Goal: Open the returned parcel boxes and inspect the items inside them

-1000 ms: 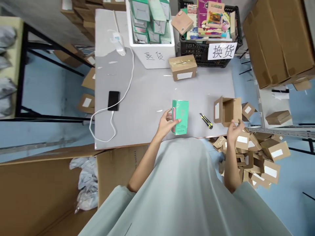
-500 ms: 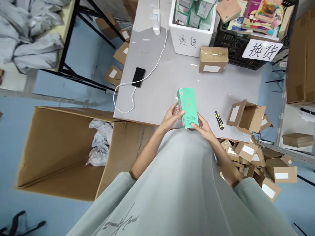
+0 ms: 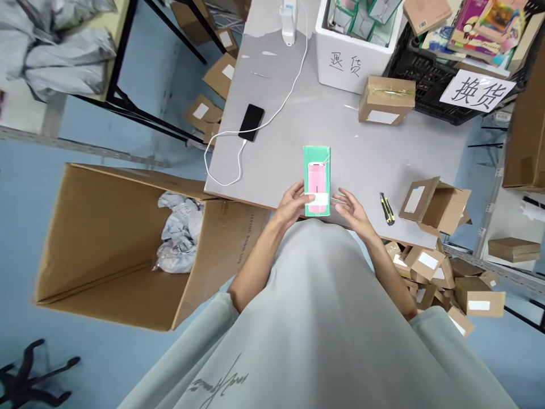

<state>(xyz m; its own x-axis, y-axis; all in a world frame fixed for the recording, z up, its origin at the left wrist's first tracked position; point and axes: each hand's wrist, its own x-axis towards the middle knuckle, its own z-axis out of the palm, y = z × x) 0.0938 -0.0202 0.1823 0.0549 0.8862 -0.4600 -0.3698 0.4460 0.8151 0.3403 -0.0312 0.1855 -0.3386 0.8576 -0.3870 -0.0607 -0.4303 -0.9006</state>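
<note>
A small green product box (image 3: 317,176) with a pink item pictured on its face is gripped by my left hand (image 3: 293,203), thumb across the front. On the other side, my right hand (image 3: 353,211) is apart from the box, its fingers spread and holding nothing. The box is above the near edge of the grey table (image 3: 289,142). To the right of my right hand lies a yellow and black box cutter (image 3: 387,209). Farther right, an opened small cardboard box (image 3: 443,204) lies on its side with flaps out.
A white bin (image 3: 340,65) of green boxes, a taped carton (image 3: 386,101) and a black crate (image 3: 430,99) of books stand at the back. A phone (image 3: 251,122) on a white cable lies left. A large carton (image 3: 106,244) stands left; several small boxes (image 3: 430,261) are piled right.
The green box has been turned to show its pink-pictured face. My right hand has let go of it and opened beside it. The view has shifted slightly.
</note>
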